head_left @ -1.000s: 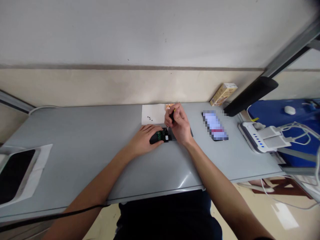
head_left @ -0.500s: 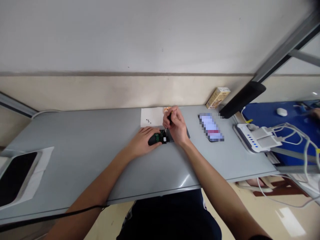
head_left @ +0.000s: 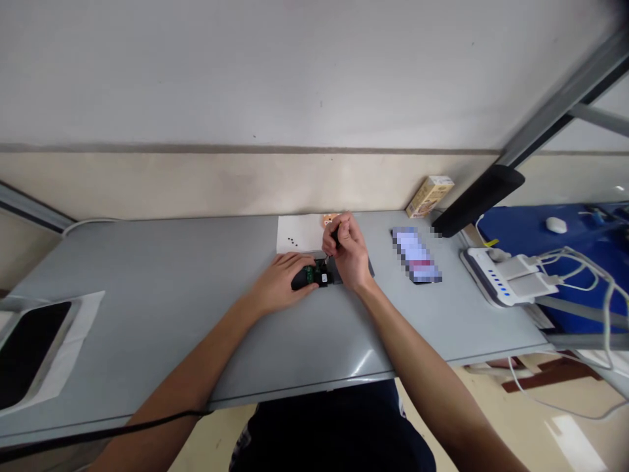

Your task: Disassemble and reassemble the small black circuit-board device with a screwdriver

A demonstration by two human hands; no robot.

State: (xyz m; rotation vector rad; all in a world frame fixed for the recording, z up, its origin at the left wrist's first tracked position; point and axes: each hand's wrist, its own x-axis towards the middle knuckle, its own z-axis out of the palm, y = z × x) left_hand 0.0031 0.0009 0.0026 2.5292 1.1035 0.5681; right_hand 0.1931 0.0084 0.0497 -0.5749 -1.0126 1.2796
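My left hand rests over a black device and holds it on the table, with a green circuit board exposed at its end. My right hand pinches a small black-handled screwdriver, and its thin shaft points down at the board. A white sheet of paper lies just behind the hands, with several tiny black screws on it. A small orange item sits at the paper's far corner, partly hidden by my right hand.
A phone with a pixelated screen lies to the right, near a cardboard box by the wall. Further right are a white charging hub with cables and a black lamp head. A dark tablet lies at the left.
The view has shifted slightly and turned level. Both hands stay at the device, and the screwdriver remains in my right hand.
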